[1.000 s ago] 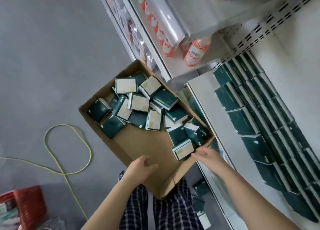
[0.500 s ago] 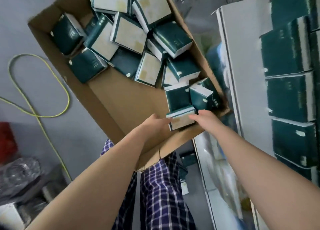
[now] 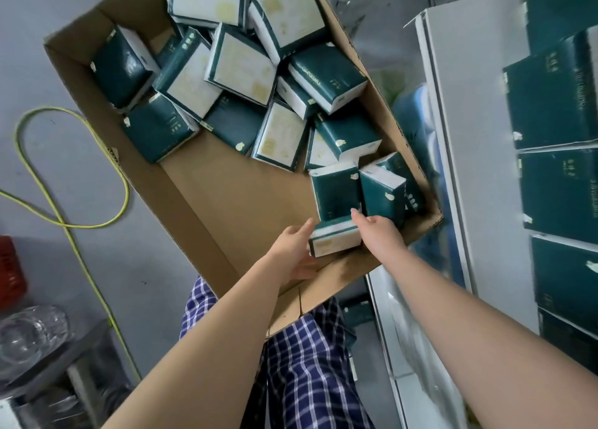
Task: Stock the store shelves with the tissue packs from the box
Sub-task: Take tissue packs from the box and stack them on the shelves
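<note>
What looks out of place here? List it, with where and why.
The tissue packs in the cardboard box lie jumbled, tilted and overlapping at all angles, unlike the neat rows on the shelf. Beside the box, a yellow cable loops loosely across the floor, where a foot could catch it.
</note>
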### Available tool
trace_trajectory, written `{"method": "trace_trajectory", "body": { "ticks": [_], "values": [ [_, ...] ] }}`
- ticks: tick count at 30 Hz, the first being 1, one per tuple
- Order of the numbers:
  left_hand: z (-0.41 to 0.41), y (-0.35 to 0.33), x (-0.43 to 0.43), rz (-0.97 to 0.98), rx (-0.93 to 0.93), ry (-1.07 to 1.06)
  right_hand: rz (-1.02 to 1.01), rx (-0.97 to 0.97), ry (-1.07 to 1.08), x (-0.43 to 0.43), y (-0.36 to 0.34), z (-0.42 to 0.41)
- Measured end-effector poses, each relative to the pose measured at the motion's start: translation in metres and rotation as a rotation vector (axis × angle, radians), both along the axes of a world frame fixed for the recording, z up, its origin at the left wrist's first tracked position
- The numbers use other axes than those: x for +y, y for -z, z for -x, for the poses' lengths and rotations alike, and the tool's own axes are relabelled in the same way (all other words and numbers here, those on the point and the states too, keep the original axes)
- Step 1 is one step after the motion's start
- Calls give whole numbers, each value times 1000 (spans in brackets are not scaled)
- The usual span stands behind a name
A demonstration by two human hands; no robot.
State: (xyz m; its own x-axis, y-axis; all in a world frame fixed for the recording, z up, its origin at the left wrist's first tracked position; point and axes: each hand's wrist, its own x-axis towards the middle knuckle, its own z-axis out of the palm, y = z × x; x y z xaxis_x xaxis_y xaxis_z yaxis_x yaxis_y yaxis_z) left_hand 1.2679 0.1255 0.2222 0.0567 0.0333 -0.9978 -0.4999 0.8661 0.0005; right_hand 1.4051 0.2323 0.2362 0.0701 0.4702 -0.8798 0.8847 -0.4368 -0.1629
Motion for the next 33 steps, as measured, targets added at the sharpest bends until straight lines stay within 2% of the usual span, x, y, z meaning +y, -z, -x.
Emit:
{"method": "trace_trajectory", "body": {
  "ticks": [3, 8, 13, 17, 24, 29, 33],
  "values": [
    [12, -9, -5, 33, 32, -103, -51, 43, 112, -6, -11, 7],
    [31, -38, -25, -2, 262, -52, -73, 96, 239, -25, -40, 21],
    [63, -86, -35, -123, 363, -82, 54, 176, 550, -39, -78, 35],
    [98, -139, -41, -258, 409, 40, 193, 291, 667, -50, -124, 55],
    [158, -221, -53, -383, 387, 161, 141, 441, 653, -71, -208, 93],
    [193, -280, -55, -407, 262, 275, 46, 553, 669, -78, -258, 116],
    [217, -325, -34, -534, 188, 414, -41, 660, 634, -72, -299, 122]
  ]
}}
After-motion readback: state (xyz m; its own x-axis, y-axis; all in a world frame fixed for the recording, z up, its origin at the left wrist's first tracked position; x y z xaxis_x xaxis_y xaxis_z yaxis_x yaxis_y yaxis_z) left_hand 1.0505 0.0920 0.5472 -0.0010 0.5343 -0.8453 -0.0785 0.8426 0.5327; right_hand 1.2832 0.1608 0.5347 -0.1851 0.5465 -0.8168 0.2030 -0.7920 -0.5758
